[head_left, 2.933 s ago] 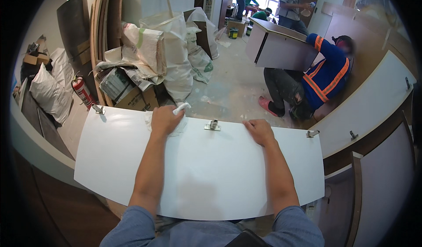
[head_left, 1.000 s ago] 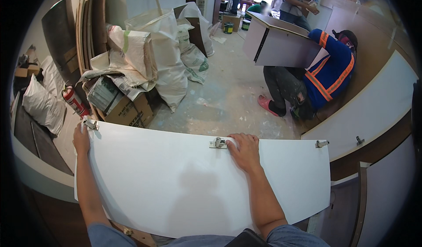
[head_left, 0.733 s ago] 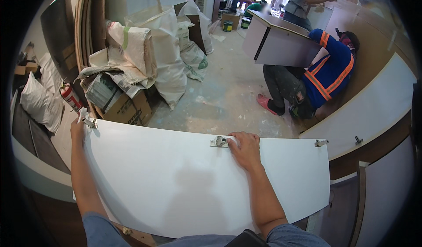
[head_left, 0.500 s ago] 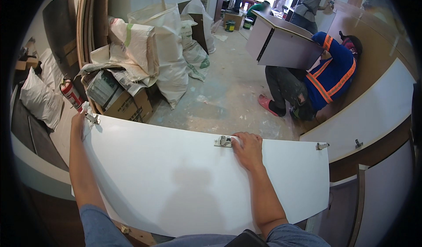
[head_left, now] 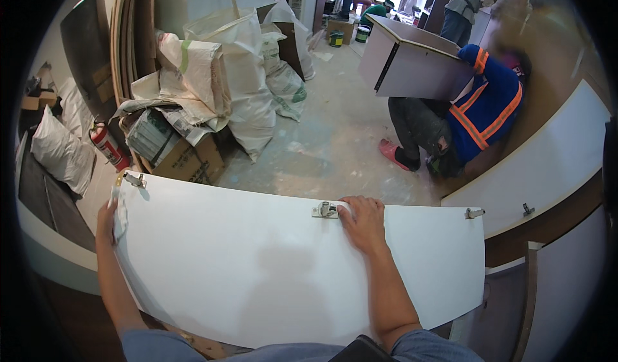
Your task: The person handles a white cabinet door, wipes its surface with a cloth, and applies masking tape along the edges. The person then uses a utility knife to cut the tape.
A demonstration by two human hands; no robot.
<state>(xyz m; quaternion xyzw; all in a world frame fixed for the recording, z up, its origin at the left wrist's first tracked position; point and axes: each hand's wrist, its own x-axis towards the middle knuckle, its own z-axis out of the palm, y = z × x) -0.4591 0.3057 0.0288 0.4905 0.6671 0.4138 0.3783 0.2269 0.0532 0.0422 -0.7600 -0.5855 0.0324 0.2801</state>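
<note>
Panel (head_left: 212,252) has three hinges (head_left: 325,210) along far edge, cardboard box (head_left: 192,161) beyond its left part, extinguisher (head_left: 108,146) left of box, co-worker (head_left: 483,114) beyond its right part.

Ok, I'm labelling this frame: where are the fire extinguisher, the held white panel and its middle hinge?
Fire extinguisher (head_left: 111,148): head view, on its body.
White panel (head_left: 296,265): head view, centre of its flat face.
Middle hinge (head_left: 326,210): head view, on its metal part.

The panel (head_left: 212,259) is plain white with silvery hinges (head_left: 326,210), the cloth (head_left: 121,215) white. The fire extinguisher (head_left: 108,147) is red, the cardboard box (head_left: 188,162) brown, the co-worker's top (head_left: 468,119) blue with orange stripes, the shoe (head_left: 393,154) pink.
</note>
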